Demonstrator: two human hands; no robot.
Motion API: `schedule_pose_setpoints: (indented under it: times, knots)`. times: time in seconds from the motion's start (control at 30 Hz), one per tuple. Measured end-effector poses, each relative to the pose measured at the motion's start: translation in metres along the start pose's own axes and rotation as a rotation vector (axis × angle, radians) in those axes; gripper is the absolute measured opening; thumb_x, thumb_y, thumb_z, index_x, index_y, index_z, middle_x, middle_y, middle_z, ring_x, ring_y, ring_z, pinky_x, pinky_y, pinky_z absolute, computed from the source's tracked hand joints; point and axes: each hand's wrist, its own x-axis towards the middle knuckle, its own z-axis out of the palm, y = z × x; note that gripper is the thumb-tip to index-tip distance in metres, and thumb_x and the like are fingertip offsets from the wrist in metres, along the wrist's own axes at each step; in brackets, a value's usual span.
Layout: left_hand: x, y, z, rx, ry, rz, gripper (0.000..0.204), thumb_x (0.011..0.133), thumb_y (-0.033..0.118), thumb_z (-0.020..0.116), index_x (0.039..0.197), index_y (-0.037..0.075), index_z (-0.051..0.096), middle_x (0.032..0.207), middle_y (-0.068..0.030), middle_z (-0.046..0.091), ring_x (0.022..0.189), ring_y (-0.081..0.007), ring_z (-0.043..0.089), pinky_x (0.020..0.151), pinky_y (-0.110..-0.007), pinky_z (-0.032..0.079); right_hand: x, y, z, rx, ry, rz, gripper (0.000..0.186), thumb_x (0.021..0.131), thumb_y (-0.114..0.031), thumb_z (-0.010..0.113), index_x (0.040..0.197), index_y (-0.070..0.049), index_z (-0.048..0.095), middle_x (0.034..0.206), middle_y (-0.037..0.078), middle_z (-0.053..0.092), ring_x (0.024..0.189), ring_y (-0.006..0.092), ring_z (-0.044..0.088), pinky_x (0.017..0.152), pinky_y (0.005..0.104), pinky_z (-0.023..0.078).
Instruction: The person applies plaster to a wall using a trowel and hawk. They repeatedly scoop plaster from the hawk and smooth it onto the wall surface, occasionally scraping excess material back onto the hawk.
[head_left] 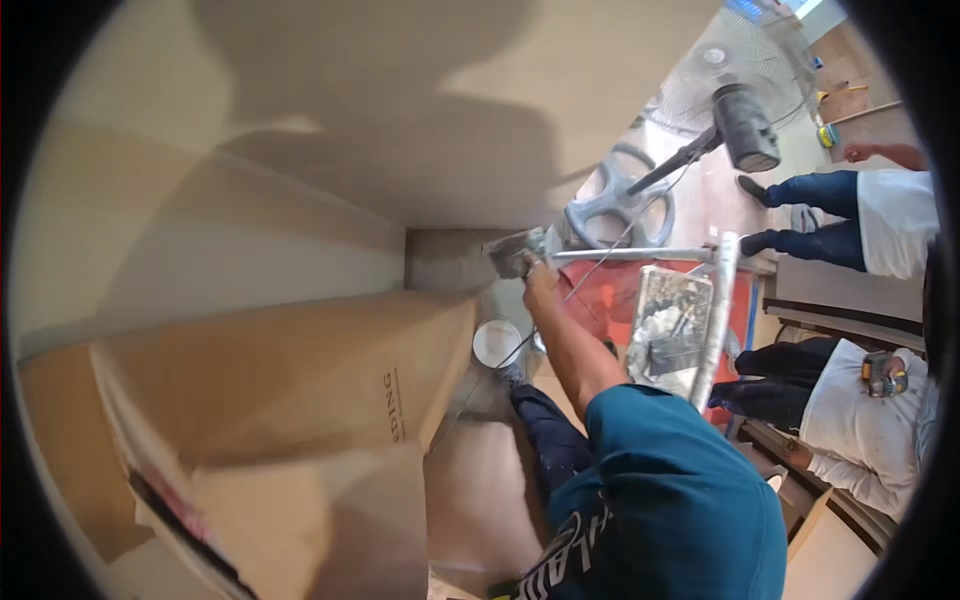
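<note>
The place looked like an indoor building site, a room under renovation. A caked scraper in a hand near the centre showed it, as did a paste-smeared tray right of centre, a red floor sheet beside it, cardboard sheeting across the lower left, and a co-worker's power tool near the right edge.

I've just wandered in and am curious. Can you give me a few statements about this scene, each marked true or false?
1. The right hand holds a flat tool. True.
2. The sleeve on that arm is red. False: the sleeve is teal.
3. The fan has a grey base. True.
4. The bucket is black. False: the bucket is white.
5. The tray is spotless. False: the tray holds smeared, pale stuff.
6. Cardboard shows on the picture's left. True.
</note>
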Motion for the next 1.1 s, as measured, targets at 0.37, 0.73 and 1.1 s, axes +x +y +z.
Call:
schedule_pose_setpoints:
  times: [0.37,0.73,1.1]
  knots:
    - [0.018,-0.085,0.040,0.202,-0.102,-0.008,0.060,0.091,0.024,0.062,0.137,-0.010,0.043,0.137,-0.0236,0.049,0.127,-0.0348,0.048,0.108,-0.045,0.040,0.219,0.083,-0.040,-0.076,0.316,-0.010,0.012,0.083,-0.010,0.062,0.095,-0.012,0.064,0.080,0.001,0.060,0.068,0.0144,0.057,0.055,0.0317,0.048]
    - [0.014,-0.099,0.040,0.301,-0.103,0.012,0.060,0.090,0.023,0.062,0.137,-0.010,0.043,0.137,-0.0237,0.048,0.127,-0.0350,0.048,0.108,-0.045,0.040,0.227,0.061,-0.023,0.043,0.180,0.181,0.016,0.091,-0.006,0.060,0.105,-0.013,0.063,0.094,0.001,0.063,0.081,0.0145,0.060,0.065,0.0359,0.052]
    - [0.024,-0.110,0.049,0.347,-0.152,0.011,0.061,0.090,0.022,0.063,0.137,-0.010,0.043,0.137,-0.0238,0.048,0.127,-0.0353,0.048,0.108,-0.045,0.039,0.216,0.088,-0.053,0.154,0.185,0.168,0.016,0.091,-0.010,0.062,0.107,-0.010,0.064,0.095,0.002,0.065,0.084,0.0177,0.061,0.070,0.0368,0.049]
